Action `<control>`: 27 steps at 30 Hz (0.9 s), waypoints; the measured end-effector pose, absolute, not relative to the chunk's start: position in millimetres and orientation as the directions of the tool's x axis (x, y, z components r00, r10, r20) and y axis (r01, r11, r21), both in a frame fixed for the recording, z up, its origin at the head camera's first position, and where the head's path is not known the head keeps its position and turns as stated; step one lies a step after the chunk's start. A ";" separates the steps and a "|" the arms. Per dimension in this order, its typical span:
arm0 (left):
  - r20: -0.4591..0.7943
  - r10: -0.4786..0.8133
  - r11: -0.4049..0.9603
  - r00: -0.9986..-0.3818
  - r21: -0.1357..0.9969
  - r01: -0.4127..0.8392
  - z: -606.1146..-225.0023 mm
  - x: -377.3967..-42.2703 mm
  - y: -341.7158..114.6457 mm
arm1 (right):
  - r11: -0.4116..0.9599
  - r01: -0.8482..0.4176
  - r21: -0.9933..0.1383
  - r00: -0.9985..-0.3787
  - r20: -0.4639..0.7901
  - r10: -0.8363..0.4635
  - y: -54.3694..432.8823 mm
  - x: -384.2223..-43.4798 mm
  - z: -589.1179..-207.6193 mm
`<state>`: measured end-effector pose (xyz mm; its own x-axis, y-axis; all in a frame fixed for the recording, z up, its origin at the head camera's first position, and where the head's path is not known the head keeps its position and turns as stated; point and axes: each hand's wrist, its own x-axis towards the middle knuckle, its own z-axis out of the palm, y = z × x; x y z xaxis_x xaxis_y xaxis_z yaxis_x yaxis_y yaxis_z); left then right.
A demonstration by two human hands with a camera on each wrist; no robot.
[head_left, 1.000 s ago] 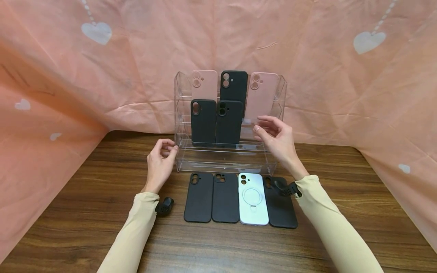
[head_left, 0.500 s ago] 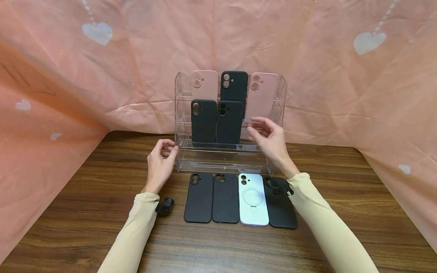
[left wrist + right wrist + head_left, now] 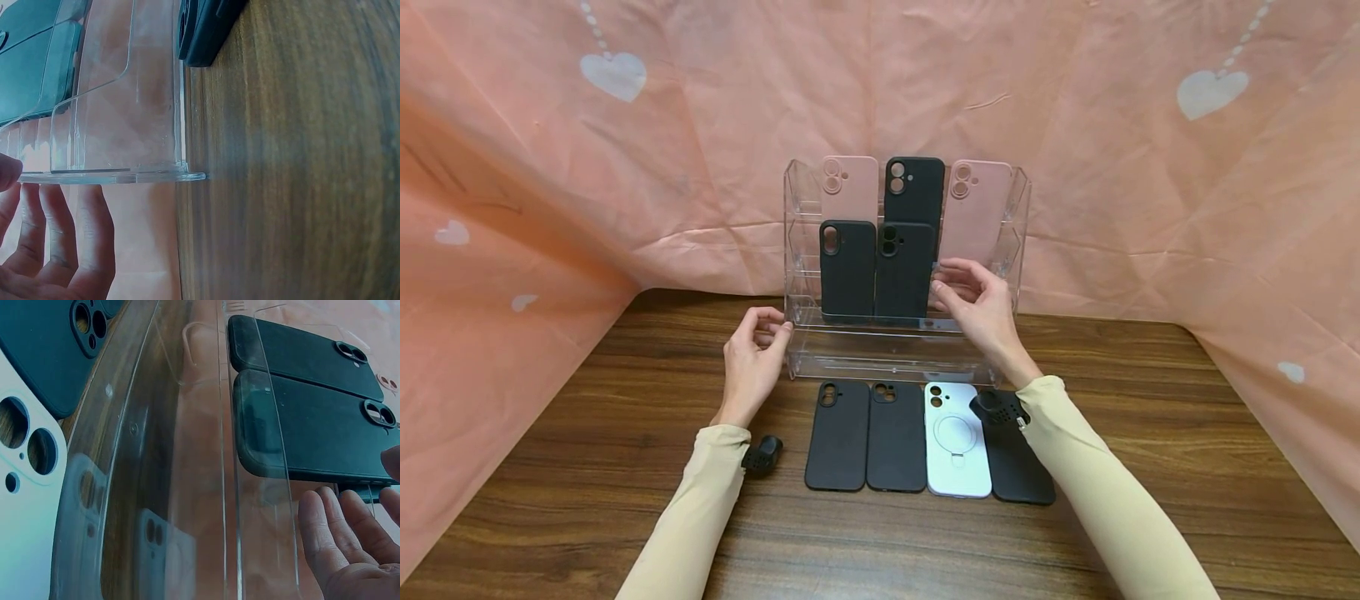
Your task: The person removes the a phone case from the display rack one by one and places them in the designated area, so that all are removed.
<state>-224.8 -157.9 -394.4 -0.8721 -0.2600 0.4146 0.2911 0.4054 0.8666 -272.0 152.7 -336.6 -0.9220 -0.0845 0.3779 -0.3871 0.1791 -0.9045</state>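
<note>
A clear acrylic tiered display rack (image 3: 895, 367) stands on the table with phone cases in it. My left hand (image 3: 751, 358) holds its left side panel (image 3: 112, 178), thumb at the front edge and fingers along the outer face. My right hand (image 3: 981, 308) is at the right edge of a black phone case (image 3: 906, 271) on the middle tier, its fingers loosely bent and fingertips (image 3: 312, 506) close beside that edge. Another black phone case (image 3: 847, 271) stands to its left. Behind, on a higher tier, are a pink case (image 3: 850, 185), a black case (image 3: 917, 192) and a second pink case (image 3: 973, 212).
In front of the rack, a row of phone cases lies on the wooden table (image 3: 625, 467): two black ones (image 3: 837, 437), (image 3: 896, 437) side by side, a white one with a ring (image 3: 957, 471) and a black one (image 3: 1026, 471) partly under my right wrist. Pink cloth (image 3: 722, 108) hangs behind.
My right hand has moved left along the rack, from in front of the right-hand pink case to the edge of the black phone case. The left hand has stayed in place.
</note>
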 end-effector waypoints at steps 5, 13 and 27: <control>0.417 -0.260 0.397 -0.871 0.868 0.297 -394.2 -224.6 -157.6 | 0.146 -0.393 -0.908 -0.919 0.385 -0.084 148.5 -273.2 -339.0; 0.421 -0.264 0.403 -0.868 0.866 0.298 -393.8 -224.5 -158.4 | 0.200 -0.415 -0.888 -0.909 0.415 -0.046 141.9 -275.9 -341.8; 0.422 -0.260 0.412 -0.869 0.862 0.295 -393.3 -224.8 -157.2 | 0.225 -0.436 -0.871 -0.885 0.461 0.071 133.1 -274.9 -342.8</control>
